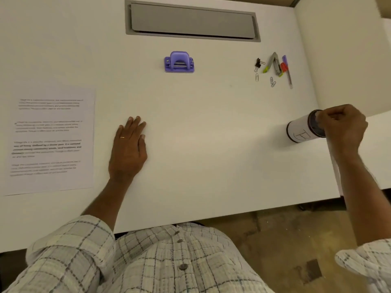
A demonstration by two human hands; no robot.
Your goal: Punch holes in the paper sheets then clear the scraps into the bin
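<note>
- Nearest to us is our checked shirt [160, 261], with both sleeves rolled back above the forearms.
- Our left hand [129, 149] lies flat, palm down, on the white desk [211, 144], fingers together and stretched toward 12 o'clock; it grips nothing. A thin ring sits on one finger.
- At 9 o'clock from that hand, near it but not touching, the paper sheets [50, 140] lie flat by the desk's left side, printed in four blocks of text too blurred to read. We cannot tell how many sheets are stacked, nor whether holes are already punched.
- At 3 o'clock, near the desk's right edge, our right hand [342, 127] is curled over the dark rim of the bin [302, 130], a small cylinder wrapped in white paper with a hand-drawn letter on it. The fingers close on the rim; the bin looks tilted, its mouth turned toward the hand.
- Farther off, at 12 o'clock from the left hand, the purple hole punch [179, 62] stands alone and untouched, well apart from the sheets.
- At about 2 o'clock lies a small cluster: a black binder clip [258, 63], loose paper clips [272, 81], a stapler [275, 63] opened in a V, and a pen [287, 72].
- Farthest, a grey cable flap [191, 20] is set into the desk.
</note>
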